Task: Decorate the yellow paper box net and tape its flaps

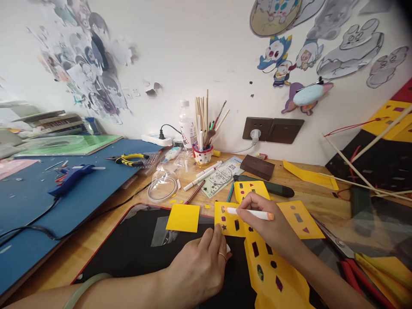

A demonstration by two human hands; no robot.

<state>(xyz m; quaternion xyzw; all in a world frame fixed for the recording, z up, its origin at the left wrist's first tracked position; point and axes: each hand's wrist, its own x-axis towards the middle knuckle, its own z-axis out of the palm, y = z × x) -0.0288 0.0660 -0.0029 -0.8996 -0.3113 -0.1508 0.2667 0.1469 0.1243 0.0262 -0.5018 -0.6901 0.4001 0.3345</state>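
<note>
My right hand (pixel 262 219) pinches a white marker (pixel 251 212) with an orange end, its tip over a shape on the yellow cut-out card (pixel 240 231). This card has several coloured shapes on it and lies over the black mat (pixel 128 244). Just below its left flap, my left hand (pixel 204 259) is closed, fingertips at the card's edge; a small white thing, perhaps a cap, pokes out beside its fingers. A plain yellow square (pixel 182 217) lies left of the card.
A pen cup (pixel 202 153), bottle (pixel 186 126) and white markers (pixel 199 178) stand or lie at the back. Red-handled scissors (pixel 347 257) lie at the right. Pliers (pixel 128 160) and a blue glue gun (pixel 72 178) rest on the blue board (pixel 28 214) at left.
</note>
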